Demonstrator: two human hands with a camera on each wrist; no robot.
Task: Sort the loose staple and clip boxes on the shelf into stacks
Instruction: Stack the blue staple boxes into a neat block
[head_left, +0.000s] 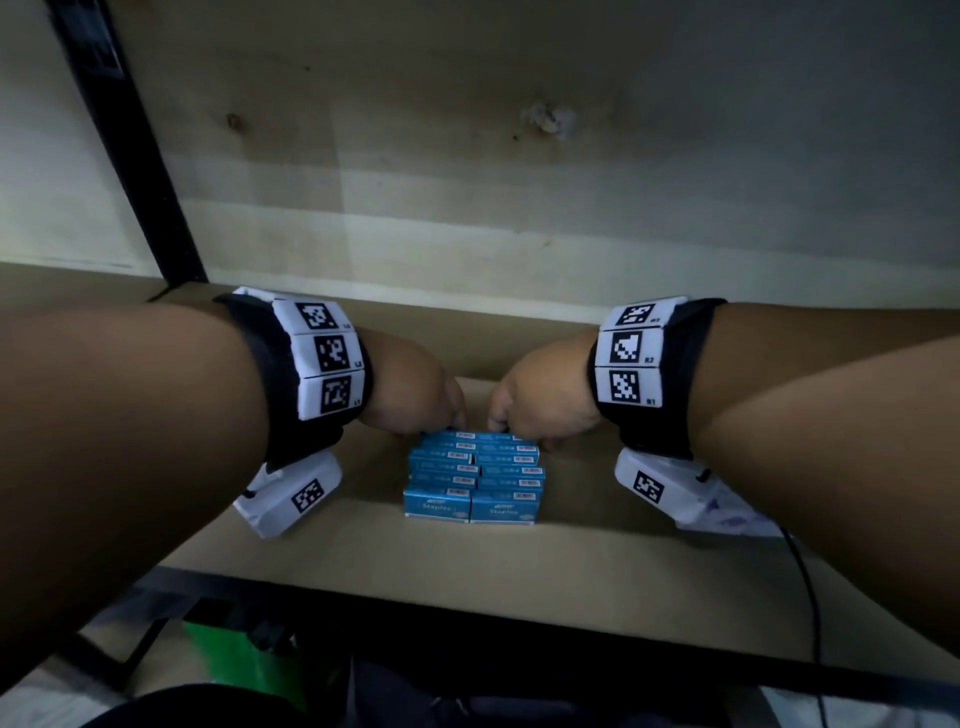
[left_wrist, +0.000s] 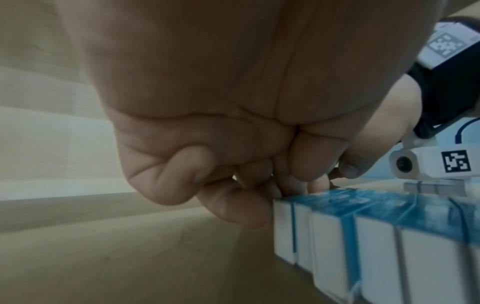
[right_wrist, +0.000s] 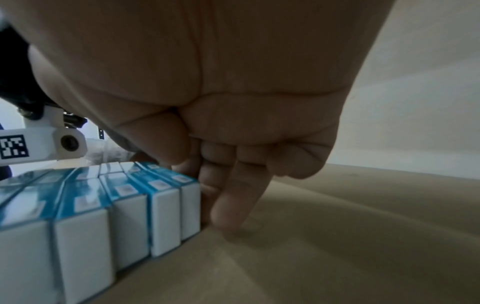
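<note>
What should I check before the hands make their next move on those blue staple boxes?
1. Boxes packed in two tidy columns on the shelf: ok.
2. Left hand at the far end of the block, fingers curled against the last box: ok.
3. Right hand at the far end too, fingers straight down behind the last box: ok.
4. Front pair flush with each other: ok.
5. Any loose boxes left elsewhere: cannot tell, none in view.
6. Room on the shelf toward the front edge for pulling the block nearer: ok.
</note>
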